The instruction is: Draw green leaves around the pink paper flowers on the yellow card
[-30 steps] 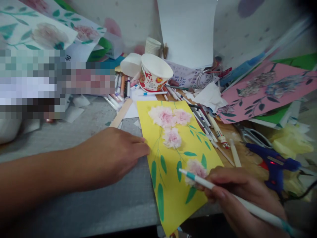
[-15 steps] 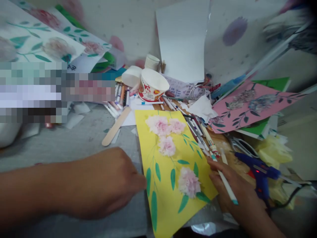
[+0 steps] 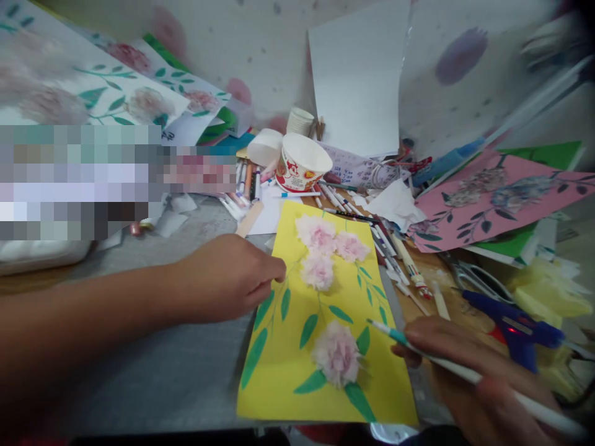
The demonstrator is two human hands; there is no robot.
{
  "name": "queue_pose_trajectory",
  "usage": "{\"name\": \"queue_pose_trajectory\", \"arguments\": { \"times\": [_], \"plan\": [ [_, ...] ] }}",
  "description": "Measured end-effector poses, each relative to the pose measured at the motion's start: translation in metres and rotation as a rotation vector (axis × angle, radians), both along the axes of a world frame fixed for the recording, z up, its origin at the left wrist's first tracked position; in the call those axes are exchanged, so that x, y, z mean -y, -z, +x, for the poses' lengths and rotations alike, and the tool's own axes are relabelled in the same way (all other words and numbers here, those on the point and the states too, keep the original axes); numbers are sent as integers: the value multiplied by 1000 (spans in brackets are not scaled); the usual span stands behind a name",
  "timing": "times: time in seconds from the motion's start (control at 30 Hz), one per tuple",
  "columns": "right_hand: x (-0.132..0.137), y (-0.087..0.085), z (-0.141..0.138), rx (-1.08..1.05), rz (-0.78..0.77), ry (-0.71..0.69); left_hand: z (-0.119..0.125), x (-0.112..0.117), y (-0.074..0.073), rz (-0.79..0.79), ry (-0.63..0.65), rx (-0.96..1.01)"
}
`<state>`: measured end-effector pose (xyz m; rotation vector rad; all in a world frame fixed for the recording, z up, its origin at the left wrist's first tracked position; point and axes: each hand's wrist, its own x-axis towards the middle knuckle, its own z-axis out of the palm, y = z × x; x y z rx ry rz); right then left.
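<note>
A yellow card [image 3: 297, 337] lies in front of me, with pale pink ruffled flowers [image 3: 337, 354] and painted green leaves on it. My right hand [image 3: 469, 359] holds a slim white marker pen [image 3: 458, 370] with a green collar. Its bare tip points left over the card, near a leaf beside the lowest flower; whether it touches is unclear. My left hand [image 3: 227, 279] is closed, its knuckles over the card's upper left edge. What those curled fingers hold, if anything, is hidden.
Behind the card are a paper bowl [image 3: 304, 162], scattered markers and a wooden stick [image 3: 251, 218]. On the right lie a pink flower card [image 3: 502, 198], scissors [image 3: 478, 279] and a blue glue gun [image 3: 515, 325] with a red light. White flower cards [image 3: 106, 80] stand at left.
The yellow card has turned, its lower end swinging left. My right hand has brought the pen tip round over the card. My left hand has moved up along the card's left edge.
</note>
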<state>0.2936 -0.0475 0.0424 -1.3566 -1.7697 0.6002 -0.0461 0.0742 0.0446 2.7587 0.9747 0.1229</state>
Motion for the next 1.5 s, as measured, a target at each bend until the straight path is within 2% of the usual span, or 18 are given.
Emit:
{"name": "queue_pose_trajectory", "arguments": {
  "times": [0.1, 0.2, 0.27, 0.37, 0.6, 1.03, 1.17, 1.33, 1.5],
  "plan": [
    [-17, -4, -36, -263, -267, -133, 2, -1, -5, -21, -27, -57],
    [-36, 1, -64, -509, -423, -210, 6, 1, -14, -108, -36, -125],
    [-48, 8, -75, -515, -470, -226, 9, 3, -20, -168, -51, -156],
    [-60, 15, -86, -401, -500, -249, 9, 3, -25, -228, -63, -171],
    [-71, 5, -100, -184, -430, -311, 9, 3, -21, -230, -31, -168],
    [-72, 3, -104, -41, -361, -323, 7, 2, -12, -170, -11, -117],
    [-73, 3, -103, -24, -348, -322, 7, 3, -11, -173, -8, -112],
    [-74, -3, -96, -49, -321, -445, 6, 4, -12, -163, 13, -112],
    [-74, -4, -96, -101, -333, -425, 7, 3, -14, -173, 12, -150]
  ]
}}
